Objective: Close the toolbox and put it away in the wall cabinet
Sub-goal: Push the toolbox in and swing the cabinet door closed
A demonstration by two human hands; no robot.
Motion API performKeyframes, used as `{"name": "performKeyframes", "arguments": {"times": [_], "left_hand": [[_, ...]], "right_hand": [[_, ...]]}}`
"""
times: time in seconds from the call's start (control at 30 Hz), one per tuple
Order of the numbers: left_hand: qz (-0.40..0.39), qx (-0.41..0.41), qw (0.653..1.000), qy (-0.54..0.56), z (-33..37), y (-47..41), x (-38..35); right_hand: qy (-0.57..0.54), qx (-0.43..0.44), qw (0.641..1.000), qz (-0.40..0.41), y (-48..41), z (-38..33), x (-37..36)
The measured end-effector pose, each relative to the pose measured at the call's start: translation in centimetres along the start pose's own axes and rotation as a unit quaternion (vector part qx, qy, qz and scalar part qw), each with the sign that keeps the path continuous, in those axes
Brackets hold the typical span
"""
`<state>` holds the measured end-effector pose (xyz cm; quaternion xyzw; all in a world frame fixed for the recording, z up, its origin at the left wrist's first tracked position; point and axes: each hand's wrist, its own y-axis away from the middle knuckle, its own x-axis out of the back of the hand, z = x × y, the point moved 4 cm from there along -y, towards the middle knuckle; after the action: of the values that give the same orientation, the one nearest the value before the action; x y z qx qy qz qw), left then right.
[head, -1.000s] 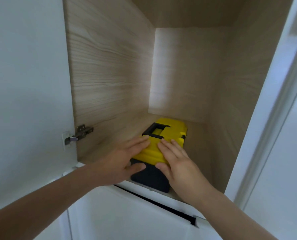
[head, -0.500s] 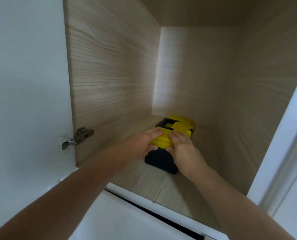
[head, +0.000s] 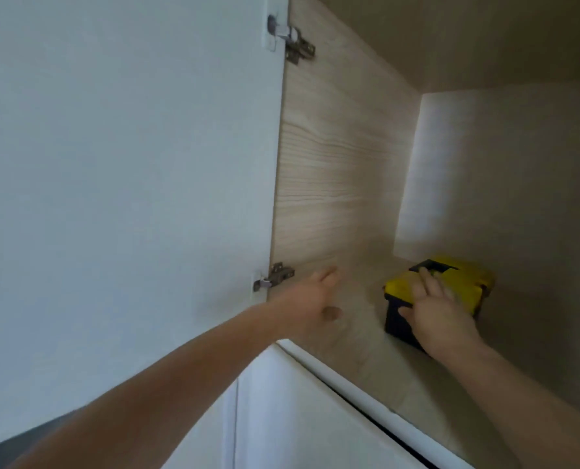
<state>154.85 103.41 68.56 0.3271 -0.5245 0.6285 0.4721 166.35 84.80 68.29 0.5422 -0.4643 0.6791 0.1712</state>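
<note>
My right hand (head: 440, 316) lies spread flat on the toolbox (head: 464, 286) at lower right, long axis probably running inward; my left hand (head: 310, 299) hangs spread, apart, centre-frame.

A single head-worn, wide-angle camera gives the only view, so no second view shares any of the scene. It looks forward and tilts upward into the open wall cabinet (head: 342, 184) from just outside its front edge, below the level of the cabinet's ceiling, whose underside shows at the top right. The frame is canted, so the cabinet's front edge runs diagonally down to the right. Both forearms enter from the bottom, close to the lens. The left grip (head: 310, 302) sits near centre; the open door (head: 129, 164) fills the frame beyond it, leftward. The right grip (head: 440, 309) lies lower right, on the toolbox (head: 464, 286) deeper in.
</note>
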Motion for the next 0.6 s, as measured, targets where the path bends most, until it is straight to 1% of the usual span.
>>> {"name": "performKeyframes", "arguments": {"times": [0.07, 0.13, 0.17, 0.27, 0.33, 0.43, 0.53, 0.6], "left_hand": [[0.064, 0.036, 0.997, 0.010, -0.8, 3.9, 3.6], [0.161, 0.079, 0.984, 0.001, -1.3, 8.3, 7.1], [0.217, 0.104, 0.971, -0.013, -1.5, 10.6, 8.8], [0.375, 0.193, 0.906, -0.022, -2.2, 17.6, 13.6], [0.450, 0.249, 0.858, -0.017, -2.8, 21.9, 16.3], [0.508, 0.300, 0.805, -0.053, -3.3, 27.7, 19.6], [0.561, 0.341, 0.748, -0.098, -3.8, 33.1, 22.0], [0.569, 0.403, 0.712, -0.085, -4.8, 35.9, 23.1]], "right_hand": [[-0.020, 0.075, 0.997, 0.006, 0.8, -4.4, 1.4], [-0.048, 0.141, 0.988, 0.026, 1.9, -9.3, 3.6], [-0.065, 0.174, 0.982, 0.042, 2.6, -11.8, 4.9], [-0.103, 0.279, 0.952, 0.068, 4.9, -19.3, 8.6], [-0.096, 0.343, 0.930, 0.088, 6.3, -23.9, 11.0], [-0.099, 0.413, 0.897, 0.127, 8.2, -29.7, 14.5], [-0.101, 0.459, 0.869, 0.153, 9.7, -34.2, 17.1], [-0.112, 0.478, 0.853, 0.174, 10.5, -36.4, 18.6]]}}
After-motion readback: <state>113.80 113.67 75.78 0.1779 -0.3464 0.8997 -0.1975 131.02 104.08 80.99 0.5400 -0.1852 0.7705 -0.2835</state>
